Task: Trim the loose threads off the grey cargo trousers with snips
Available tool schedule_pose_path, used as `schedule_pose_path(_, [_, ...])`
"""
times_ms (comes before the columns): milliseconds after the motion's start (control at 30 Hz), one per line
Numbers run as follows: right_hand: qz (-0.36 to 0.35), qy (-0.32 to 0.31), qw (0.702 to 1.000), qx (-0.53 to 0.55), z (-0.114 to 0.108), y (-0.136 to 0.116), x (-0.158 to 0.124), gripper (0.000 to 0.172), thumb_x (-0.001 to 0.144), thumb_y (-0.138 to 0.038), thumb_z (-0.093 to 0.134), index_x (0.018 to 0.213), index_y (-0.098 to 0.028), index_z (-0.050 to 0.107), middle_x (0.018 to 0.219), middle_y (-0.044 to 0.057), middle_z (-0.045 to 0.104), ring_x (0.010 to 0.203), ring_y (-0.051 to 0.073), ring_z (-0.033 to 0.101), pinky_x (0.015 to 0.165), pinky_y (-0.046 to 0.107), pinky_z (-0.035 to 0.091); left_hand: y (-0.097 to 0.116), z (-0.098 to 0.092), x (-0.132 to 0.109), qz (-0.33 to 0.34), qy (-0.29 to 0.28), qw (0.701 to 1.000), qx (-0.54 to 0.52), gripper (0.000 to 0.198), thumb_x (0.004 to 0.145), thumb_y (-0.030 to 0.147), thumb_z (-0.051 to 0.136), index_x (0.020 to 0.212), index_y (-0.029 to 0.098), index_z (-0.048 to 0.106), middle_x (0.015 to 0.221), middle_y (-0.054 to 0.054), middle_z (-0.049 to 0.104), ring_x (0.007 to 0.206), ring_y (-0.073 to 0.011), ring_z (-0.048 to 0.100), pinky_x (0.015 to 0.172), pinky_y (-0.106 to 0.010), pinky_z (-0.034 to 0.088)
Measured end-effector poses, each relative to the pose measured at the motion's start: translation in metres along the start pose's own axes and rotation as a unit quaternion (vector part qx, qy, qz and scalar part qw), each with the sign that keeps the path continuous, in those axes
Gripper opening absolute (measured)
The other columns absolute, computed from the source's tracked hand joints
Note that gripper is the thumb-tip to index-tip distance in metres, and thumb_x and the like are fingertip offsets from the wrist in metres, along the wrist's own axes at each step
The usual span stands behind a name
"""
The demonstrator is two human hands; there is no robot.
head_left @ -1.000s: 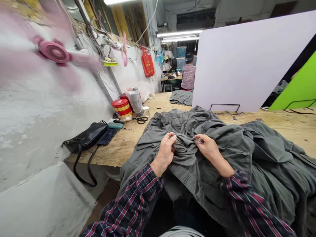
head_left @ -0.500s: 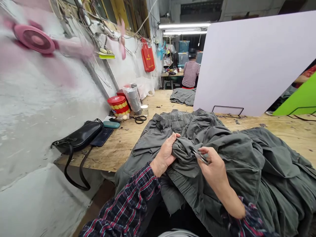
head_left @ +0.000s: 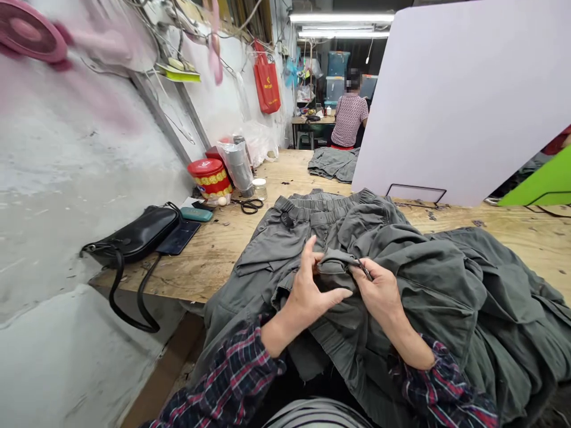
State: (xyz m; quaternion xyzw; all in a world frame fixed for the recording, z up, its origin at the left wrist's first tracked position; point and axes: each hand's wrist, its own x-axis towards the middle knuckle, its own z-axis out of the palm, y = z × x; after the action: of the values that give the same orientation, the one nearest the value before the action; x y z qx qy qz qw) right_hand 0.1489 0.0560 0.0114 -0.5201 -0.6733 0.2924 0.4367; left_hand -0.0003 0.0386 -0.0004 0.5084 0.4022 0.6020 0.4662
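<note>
Rough plaster wall runs along the left, with a blurred pink fan (head_left: 27,30) spinning high on it. Below, on a plywood table (head_left: 214,279), lie a black handbag (head_left: 134,238), a dark wallet (head_left: 178,236), a teal case (head_left: 197,214), a red tin (head_left: 209,177) and black-handled scissors (head_left: 250,206). Grey cargo trousers (head_left: 307,220) spread across the table's near edge and right side, bunched in heaps directly under and around both hands. The left hand (head_left: 307,297), in a plaid sleeve (head_left: 241,368), is open with its fingers spread, the fingertips against a raised fold of the cloth and the thumb lying free. Just beside it, the right hand (head_left: 379,297) pinches the same fold and a small metal tool (head_left: 364,270). The hands are close but apart. Farther back, a co-worker (head_left: 350,116) sits beyond a folded grey pile (head_left: 333,163), and a white board (head_left: 464,101) stands upright on the right.
</note>
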Motion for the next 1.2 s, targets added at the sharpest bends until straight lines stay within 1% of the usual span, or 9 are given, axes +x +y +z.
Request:
schedule_pose_path(167, [0.075,0.011,0.984,0.160,-0.014,0.003,-0.001,0.028,0.074,-0.045,0.059,0.069,-0.018,0.056,0.059,-0.004,0.044,0.052,0.008,0.035,0.046,0.020,0.029,-0.007,-0.004,-0.013,0.004,0.031,0.999,0.040,0.072,0.074,0.012,0.059,0.137,0.022,0.026,0.081,0.001,0.062,0.078,-0.0115,0.058,0.083,-0.024,0.042])
schedule_pose_path(300, [0.201,-0.002,0.922,0.330,-0.019,0.006,-0.008,0.040,0.062,-0.047,0.070,0.062,-0.018,0.043,0.054,-0.009,0.027,0.044,0.003,0.016,0.039,0.019,0.013,-0.010,-0.007,-0.004,-0.003,0.006,1.000,0.028,0.063,0.071,0.008,0.058,0.129,0.021,0.037,0.076,0.002,0.062,0.074,-0.0108,0.057,0.079,-0.023,0.042])
schedule_pose_path(467, [0.270,-0.097,0.853,0.436,-0.010,0.009,-0.017,0.046,0.061,-0.046,0.072,0.061,-0.020,0.034,0.049,-0.012,0.020,0.041,0.001,0.010,0.039,0.019,0.010,-0.025,-0.004,0.001,-0.017,-0.033,0.997,0.072,0.050,0.071,0.006,0.054,0.118,0.020,0.049,0.070,0.003,0.057,0.064,-0.0101,0.052,0.066,-0.021,0.042])
schedule_pose_path(600, [0.306,-0.046,0.837,0.452,-0.006,0.014,-0.015,0.045,0.058,-0.043,0.074,0.066,-0.019,0.037,0.048,-0.013,0.024,0.040,0.001,0.011,0.040,0.018,0.010,-0.030,-0.003,-0.005,0.133,-0.019,0.970,0.203,0.040,0.079,0.010,0.049,0.116,0.023,0.055,0.101,-0.007,0.057,0.084,-0.0145,0.056,0.078,-0.028,0.045])
schedule_pose_path(700, [0.305,-0.032,0.841,0.447,-0.008,0.012,-0.012,0.045,0.057,-0.043,0.075,0.066,-0.019,0.039,0.048,-0.013,0.026,0.040,0.001,0.013,0.040,0.018,0.010,-0.021,-0.003,-0.009,0.272,-0.031,0.914,0.298,0.037,0.077,0.018,0.059,0.113,0.024,0.059,0.124,-0.011,0.046,0.106,-0.0223,0.050,0.092,-0.038,0.042])
schedule_pose_path(800, [0.295,-0.036,0.846,0.442,-0.010,0.008,-0.012,0.046,0.054,-0.045,0.076,0.065,-0.018,0.040,0.049,-0.012,0.027,0.041,0.001,0.013,0.039,0.018,0.011,-0.009,0.000,-0.006,0.325,-0.061,0.875,0.353,0.038,0.070,0.029,0.069,0.107,0.023,0.063,0.127,-0.013,0.046,0.117,-0.0284,0.043,0.099,-0.046,0.035])
schedule_pose_path(967, [0.243,-0.033,0.905,0.349,-0.015,0.013,-0.016,0.038,0.060,-0.048,0.071,0.070,-0.017,0.050,0.051,-0.009,0.036,0.042,0.003,0.022,0.039,0.020,0.019,-0.005,0.006,0.006,0.272,-0.082,0.917,0.280,0.007,0.081,0.021,0.058,0.080,0.019,0.065,0.088,-0.006,0.063,0.087,-0.0177,0.058,0.084,-0.036,0.044])
schedule_pose_path(1067, [0.114,0.057,0.973,0.194,-0.021,0.012,-0.025,0.027,0.073,-0.043,0.063,0.079,-0.017,0.059,0.067,-0.002,0.052,0.056,0.009,0.043,0.051,0.022,0.035,-0.007,0.008,0.007,0.230,-0.078,0.934,0.262,0.006,0.080,0.020,0.060,0.079,0.018,0.065,0.085,-0.006,0.064,0.083,-0.0165,0.058,0.082,-0.033,0.044])
schedule_pose_path(1200, [-0.041,0.063,0.996,0.043,-0.022,0.000,-0.037,0.026,0.075,-0.033,0.064,0.097,-0.021,0.063,0.083,0.002,0.057,0.071,0.013,0.052,0.064,0.025,0.042,-0.008,0.010,0.004,0.226,-0.077,0.935,0.263,0.006,0.078,0.017,0.060,0.079,0.017,0.066,0.087,-0.006,0.063,0.085,-0.0170,0.057,0.082,-0.033,0.043])
